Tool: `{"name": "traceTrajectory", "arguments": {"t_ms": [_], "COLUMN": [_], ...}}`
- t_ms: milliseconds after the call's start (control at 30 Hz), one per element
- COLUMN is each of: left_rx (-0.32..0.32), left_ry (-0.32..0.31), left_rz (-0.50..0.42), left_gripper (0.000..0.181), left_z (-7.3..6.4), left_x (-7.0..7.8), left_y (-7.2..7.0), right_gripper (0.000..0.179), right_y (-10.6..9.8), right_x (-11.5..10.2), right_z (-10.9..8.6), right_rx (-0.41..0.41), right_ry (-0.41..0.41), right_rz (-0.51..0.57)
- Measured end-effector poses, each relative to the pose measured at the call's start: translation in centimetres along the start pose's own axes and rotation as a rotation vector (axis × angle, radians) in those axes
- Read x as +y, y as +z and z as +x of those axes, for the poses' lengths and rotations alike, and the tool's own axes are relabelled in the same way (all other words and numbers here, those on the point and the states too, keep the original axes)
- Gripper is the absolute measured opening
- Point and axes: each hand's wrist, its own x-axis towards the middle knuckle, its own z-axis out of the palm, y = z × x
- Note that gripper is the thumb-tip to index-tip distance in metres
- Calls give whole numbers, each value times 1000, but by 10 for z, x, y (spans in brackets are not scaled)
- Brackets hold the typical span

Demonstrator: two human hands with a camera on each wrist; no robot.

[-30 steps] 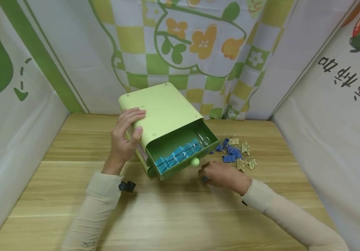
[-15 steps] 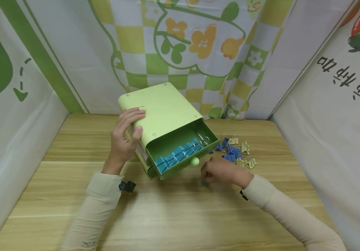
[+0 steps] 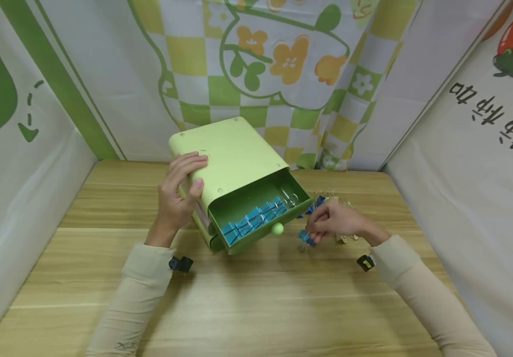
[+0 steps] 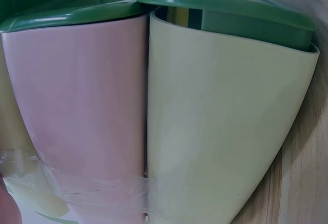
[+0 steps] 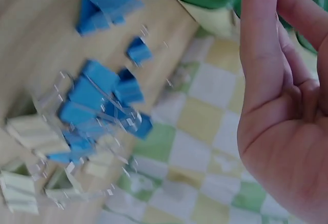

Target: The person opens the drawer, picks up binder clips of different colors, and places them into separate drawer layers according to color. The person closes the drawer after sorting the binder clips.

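A light green drawer box (image 3: 234, 156) stands at an angle on the table, with its upper green drawer (image 3: 262, 237) pulled out. Several light blue binder clips (image 3: 255, 218) lie in a row inside the drawer. My left hand (image 3: 173, 198) rests on the left edge of the box, fingers over the top panel. In the left wrist view, the box's pink side (image 4: 82, 101) and pale green side (image 4: 225, 106) show. Just right of the green knob (image 3: 277, 228), my right hand (image 3: 339, 218) pinches a light blue binder clip (image 3: 304, 237) above the table.
Darker blue binder clips (image 5: 89, 93) and cream binder clips (image 5: 36, 134) lie in a loose pile behind my right hand. A checked curtain (image 3: 252, 94) hangs behind the table (image 3: 256, 302); white printed sheets (image 3: 457, 163) flank it.
My right hand has moved right and slightly away from me, turning so that the pinched clip shows more clearly. The left hand, box and drawer stay where they were.
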Motion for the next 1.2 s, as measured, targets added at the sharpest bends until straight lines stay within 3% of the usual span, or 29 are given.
{"name": "traceTrajectory", "arguments": {"t_ms": [267, 433, 667, 800, 1000, 1200], "left_rx": [0, 3, 4, 5, 6, 2], "left_ry": [3, 7, 11, 11, 10, 9], "left_rz": [5, 5, 5, 5, 6, 6], "left_gripper": [41, 41, 41, 41, 41, 41], "left_z": [0, -1, 0, -1, 0, 1], "left_x": [0, 0, 0, 0, 1, 1], "left_y": [0, 1, 1, 1, 0, 0], "right_gripper": [26, 28, 29, 27, 20, 18], "right_y": [-36, -49, -54, -50, -41, -33], "right_x": [-20, -39, -68, -79, -90, -99], "right_z": [-16, -24, -27, -24, -13, -3], "right_rx": [230, 346, 441, 458, 418, 385], "right_ry": [56, -11, -73, -119, -206, -193], "right_rz": [115, 79, 32, 26, -37, -153]}}
